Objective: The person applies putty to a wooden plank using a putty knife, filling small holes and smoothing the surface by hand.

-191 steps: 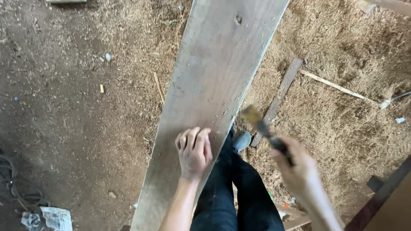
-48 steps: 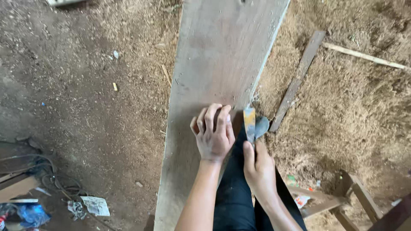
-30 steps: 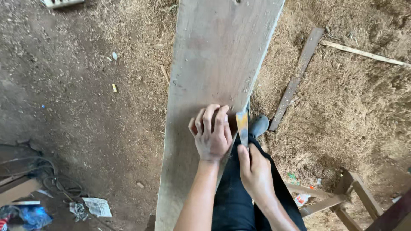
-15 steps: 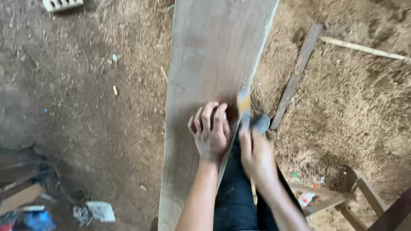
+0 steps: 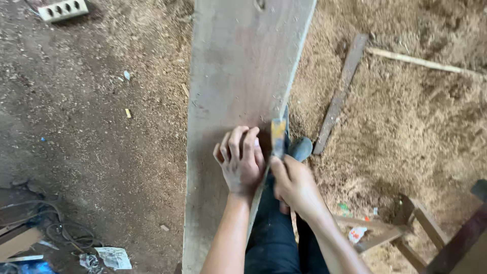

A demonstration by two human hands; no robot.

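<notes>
Pressing my flat left hand (image 5: 241,162) on the plank (image 5: 238,81), my right hand (image 5: 294,185) grips the chisel (image 5: 278,137) at its edge, which shows little trimming so far.

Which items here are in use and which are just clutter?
In use: plank; left hand flat on it; right hand gripping a tool at the plank's edge.

Lying about: slat, stick, white block, cables, paper scraps.
</notes>
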